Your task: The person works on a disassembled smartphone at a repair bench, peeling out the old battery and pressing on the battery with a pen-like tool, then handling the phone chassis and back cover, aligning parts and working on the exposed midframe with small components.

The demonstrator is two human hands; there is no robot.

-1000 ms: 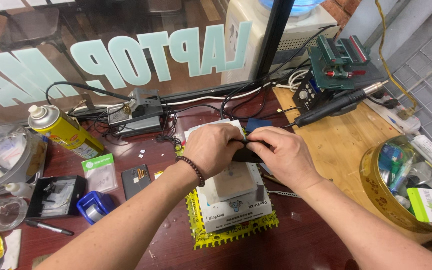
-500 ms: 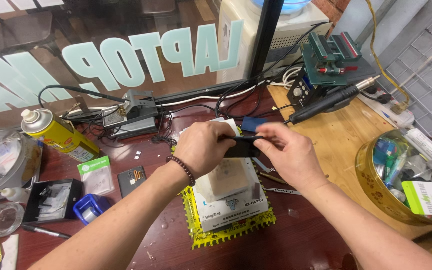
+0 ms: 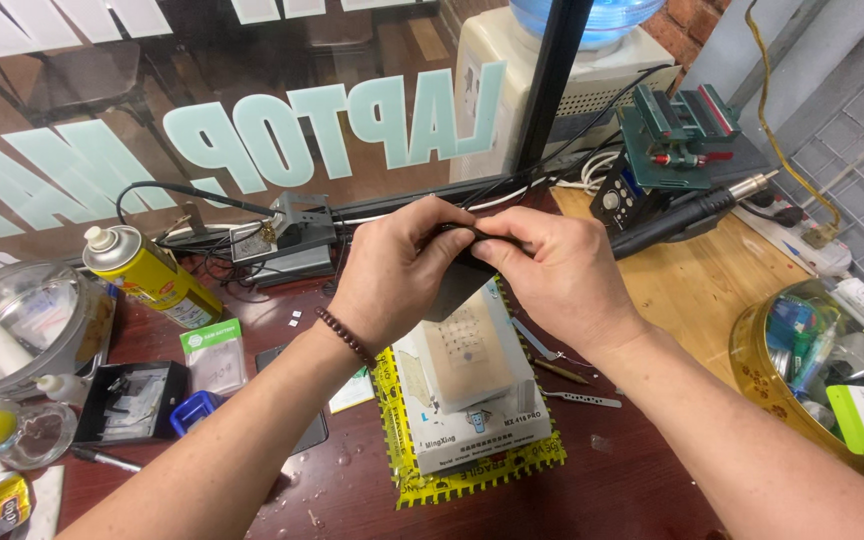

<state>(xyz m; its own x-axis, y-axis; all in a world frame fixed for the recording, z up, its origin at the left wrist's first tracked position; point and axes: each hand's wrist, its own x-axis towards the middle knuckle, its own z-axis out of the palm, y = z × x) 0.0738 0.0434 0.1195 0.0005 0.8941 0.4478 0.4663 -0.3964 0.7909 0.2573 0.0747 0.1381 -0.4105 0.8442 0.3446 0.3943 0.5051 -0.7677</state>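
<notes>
Both hands, left hand (image 3: 402,270) and right hand (image 3: 557,275), pinch 1 small dark device (image 3: 464,255) between fingertips, raised above the white block (image 3: 472,385) (on a yellow mat (image 3: 472,478)). Yellow spray can (image 3: 152,275) at 9 o'clock.

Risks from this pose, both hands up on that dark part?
1. Left hand and right hand pinch the small dark flat part in mid-air; a slip could drop it onto the white box-shaped unit below.
2. An elbow may hit the yellow spray can.
</notes>
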